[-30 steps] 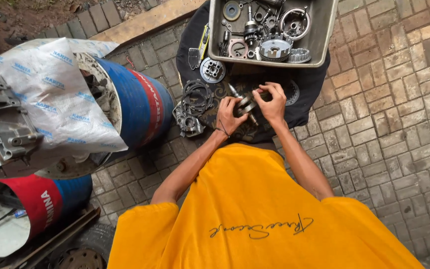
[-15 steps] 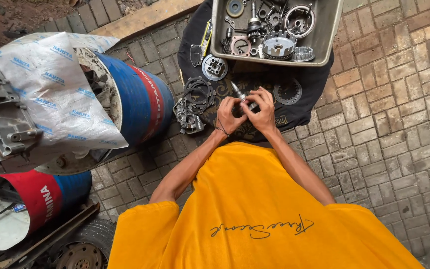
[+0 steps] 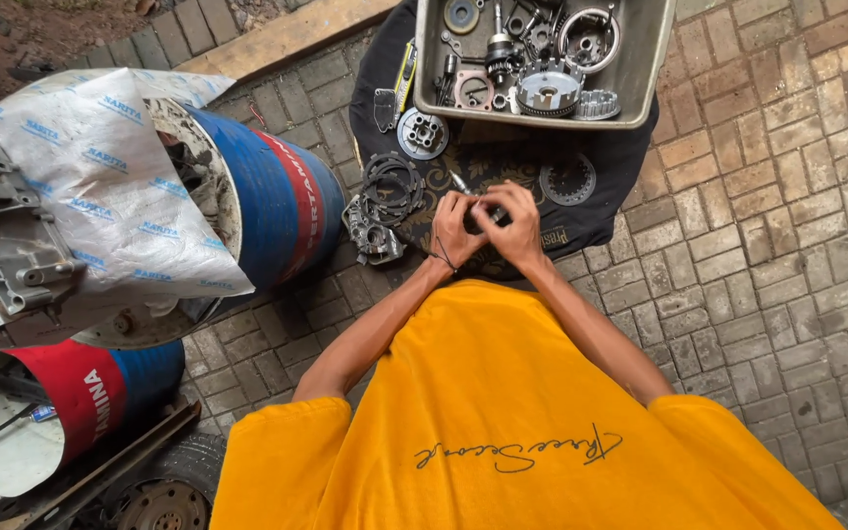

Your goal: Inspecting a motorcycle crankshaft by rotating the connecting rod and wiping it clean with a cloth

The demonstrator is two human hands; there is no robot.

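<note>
Head view: left hand (image 3: 455, 229) and right hand (image 3: 514, 228) pressed together, both pinching small metal part (image 3: 491, 212) over dark cloth (image 3: 601, 206), close to body for control. Parts tray (image 3: 648, 69) just ahead, gear rings (image 3: 392, 188) beside, easy reach.

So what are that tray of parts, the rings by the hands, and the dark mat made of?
Tray: probably plastic, dull beige, grimy. Its parts: metal, going by the grey shine and gear teeth. Rings: dark, flat, likely metal, though that is uncertain. Mat: black cloth, wrinkled at the edges.
</note>
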